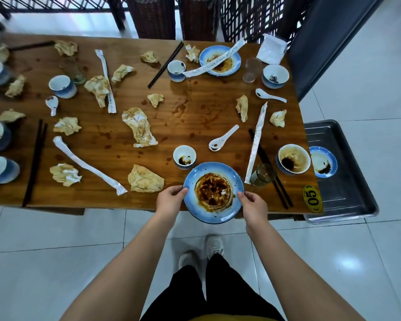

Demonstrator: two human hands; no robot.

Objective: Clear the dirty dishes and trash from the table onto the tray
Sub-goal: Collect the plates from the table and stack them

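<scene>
Both hands gripped the round blue speckled ceramic plate (215,167), smeared with brown sauce, at the near edge of the brown wooden desk (116,158). The left hand (170,200) curled round the plate's left rim, thumb on top. The right hand (254,205) curled round its right rim the same way. The plate's near half overhung the desk edge; whether it was lifted or resting could not be told. Just beyond it stood a small white cup (184,156) with dark dregs. Right of the desk's end lay the grey metal tray (347,193), carrying a small blue stained saucer (323,162).
</scene>
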